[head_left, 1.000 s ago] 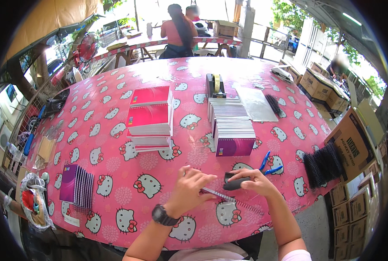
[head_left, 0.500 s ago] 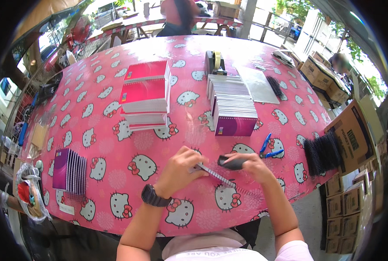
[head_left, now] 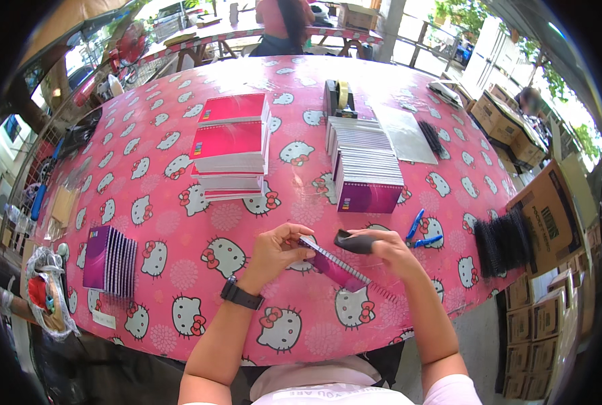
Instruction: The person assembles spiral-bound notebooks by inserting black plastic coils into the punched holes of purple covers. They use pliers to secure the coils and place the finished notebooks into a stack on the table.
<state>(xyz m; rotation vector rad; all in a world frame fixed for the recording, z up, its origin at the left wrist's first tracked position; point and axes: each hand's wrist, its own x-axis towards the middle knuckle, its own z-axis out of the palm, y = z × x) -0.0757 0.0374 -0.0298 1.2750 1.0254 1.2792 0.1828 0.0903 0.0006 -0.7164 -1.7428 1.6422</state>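
My left hand has a closed grip on the upper end of a purple spiral notebook, held just above the pink counter near my edge. Its long axis slants from upper left to lower right, wire spine up. My right hand, just right of it, has a closed grip on a dark pair of pliers touching the spine's upper end.
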